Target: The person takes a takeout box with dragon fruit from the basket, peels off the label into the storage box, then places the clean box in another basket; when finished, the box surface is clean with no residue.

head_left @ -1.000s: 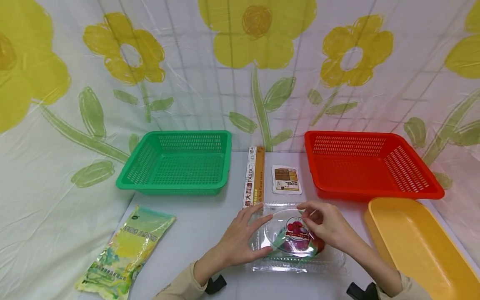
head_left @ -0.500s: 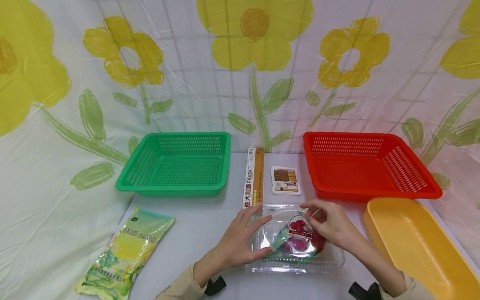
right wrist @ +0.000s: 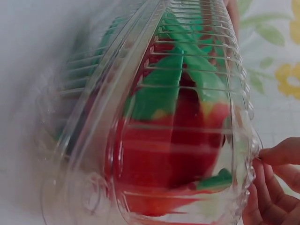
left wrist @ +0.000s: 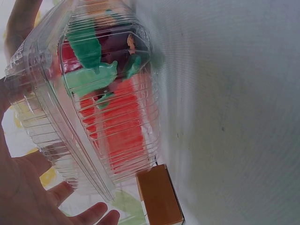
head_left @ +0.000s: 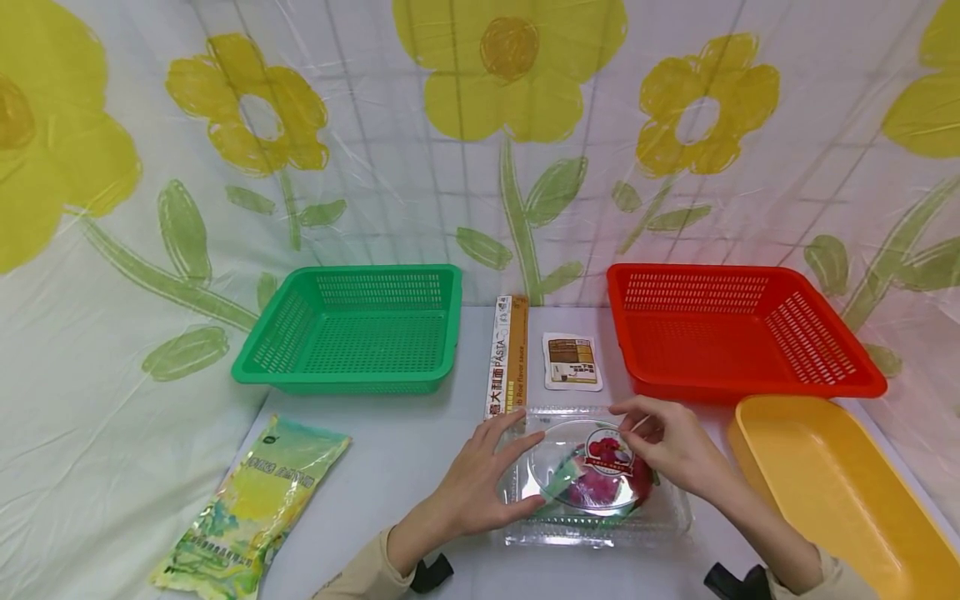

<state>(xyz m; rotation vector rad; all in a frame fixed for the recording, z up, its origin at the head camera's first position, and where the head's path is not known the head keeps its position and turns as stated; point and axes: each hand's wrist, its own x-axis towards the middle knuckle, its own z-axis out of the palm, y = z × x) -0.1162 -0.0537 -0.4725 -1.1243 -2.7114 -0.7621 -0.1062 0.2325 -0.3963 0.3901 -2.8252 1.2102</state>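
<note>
A green-and-yellow packet lies flat to the left of the clear container, well apart from it. The green basket stands behind and to the left of the container. The left hand is at the container's left side: fingers extended and spread over the left part of the lid, grasping nothing. Whether every fingertip bears on the plastic cannot be told. The pasta box lies behind the container, its near end at the container's far left corner. The container lies on the white table, in front of the person and between both hands, with a red-and-green item inside. A small white sachet lies just behind the container. A round label is at the right part of the container's lid. The right hand is above the container's right side, thumb and fingertips pinching the label at its edge. The red basket stands behind and to the right of the container. The yellow tray stands to the right of the container, apart from it
</note>
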